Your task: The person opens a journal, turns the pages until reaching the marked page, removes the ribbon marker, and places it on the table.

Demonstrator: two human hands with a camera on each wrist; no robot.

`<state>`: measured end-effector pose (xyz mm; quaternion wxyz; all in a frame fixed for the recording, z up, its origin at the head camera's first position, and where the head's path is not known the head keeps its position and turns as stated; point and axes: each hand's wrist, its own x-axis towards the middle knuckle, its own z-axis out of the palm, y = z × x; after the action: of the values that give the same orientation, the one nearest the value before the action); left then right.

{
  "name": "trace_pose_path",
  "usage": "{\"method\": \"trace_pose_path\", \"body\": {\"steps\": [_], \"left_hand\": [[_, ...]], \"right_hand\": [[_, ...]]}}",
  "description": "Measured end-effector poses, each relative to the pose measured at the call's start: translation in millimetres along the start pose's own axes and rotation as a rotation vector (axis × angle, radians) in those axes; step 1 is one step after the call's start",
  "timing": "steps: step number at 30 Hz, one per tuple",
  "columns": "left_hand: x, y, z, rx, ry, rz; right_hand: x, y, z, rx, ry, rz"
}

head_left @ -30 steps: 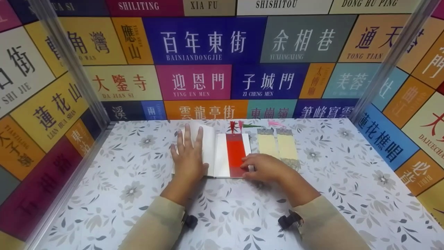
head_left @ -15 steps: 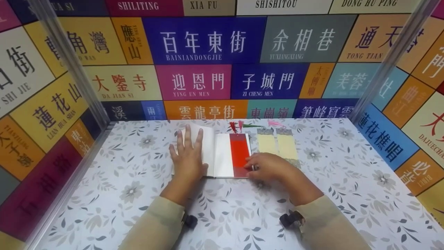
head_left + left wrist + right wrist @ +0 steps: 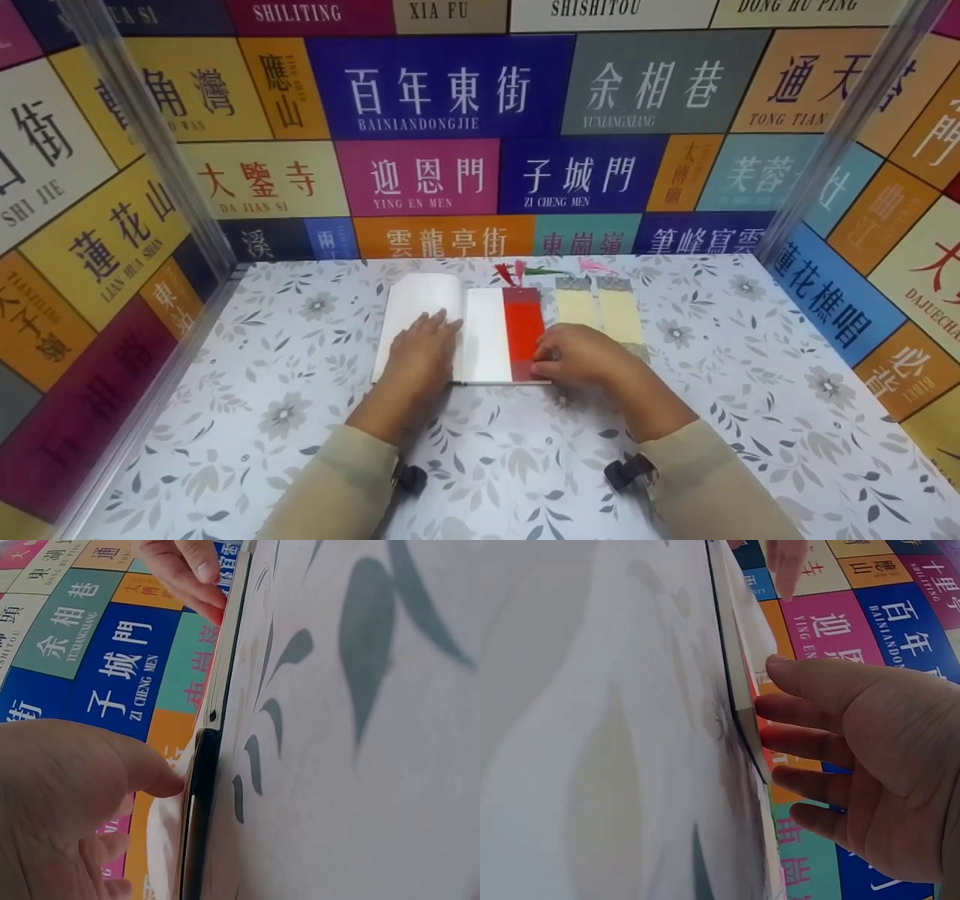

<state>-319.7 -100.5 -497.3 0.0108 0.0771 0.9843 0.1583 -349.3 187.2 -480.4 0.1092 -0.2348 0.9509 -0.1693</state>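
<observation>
An open book with blank white pages lies on the table. A red bookmark with a dark red tassel rests along the outer edge of its right page. My left hand is over the left page near the spine, and in the left wrist view its thumb is at the book's lower edge. At the bookmark's lower right side is my right hand. The right wrist view shows its fingertips touching the red surface, with the thumb held apart from them.
Two pale yellow bookmarks with grey patterned ends lie to the right of the book, partly behind the right hand. Tassels stretch out at their tops. Walls of coloured name panels enclose the flower-patterned tabletop at the back and sides.
The red bookmark has slid right across the page to its outer edge, along with my right hand. My left hand has drawn down and right from its spread pose on the left page.
</observation>
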Motion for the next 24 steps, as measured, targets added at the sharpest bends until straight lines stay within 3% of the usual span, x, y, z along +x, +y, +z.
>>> {"method": "trace_pose_path", "body": {"steps": [7,12,24], "left_hand": [[0.0,2.4,3.7,-0.038,-0.12,-0.063],[-1.5,3.0,2.9,-0.092,-0.137,-0.107],[-3.4,4.0,-0.8,-0.101,-0.159,-0.114]], "right_hand": [[12.8,-5,8,0.077,0.029,0.136],[25.3,-10,9,0.105,0.066,0.197],[37.9,-7,15,0.24,0.122,0.351]]}}
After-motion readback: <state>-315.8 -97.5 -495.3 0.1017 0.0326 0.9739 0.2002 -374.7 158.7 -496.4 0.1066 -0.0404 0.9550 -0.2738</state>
